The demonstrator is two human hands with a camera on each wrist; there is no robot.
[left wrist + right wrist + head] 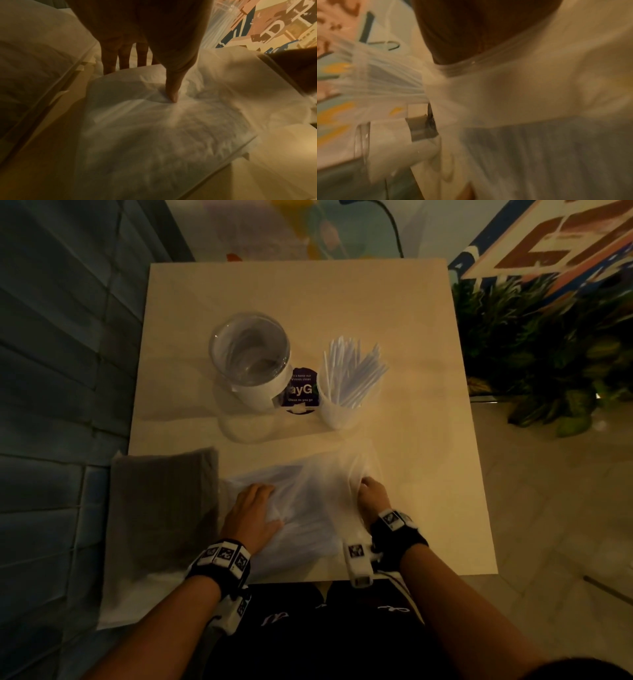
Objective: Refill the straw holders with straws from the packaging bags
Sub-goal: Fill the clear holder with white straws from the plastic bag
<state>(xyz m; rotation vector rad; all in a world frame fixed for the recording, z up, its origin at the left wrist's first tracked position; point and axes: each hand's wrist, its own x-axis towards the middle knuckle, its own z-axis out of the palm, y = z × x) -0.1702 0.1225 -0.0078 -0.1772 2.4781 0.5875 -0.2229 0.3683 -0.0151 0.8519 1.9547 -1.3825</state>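
A clear packaging bag of white straws lies at the table's near edge. My left hand rests flat on its left part; in the left wrist view the thumb presses into the bag. My right hand grips the bunched plastic at the bag's right end, and the bag rim crosses that hand. Behind stand a clear glass holder, which looks empty, and a white cup holder with several straws.
A second, darker pack lies to the left of the bag and overhangs the table edge. A purple round sticker sits between the holders. Green plants stand right of the table.
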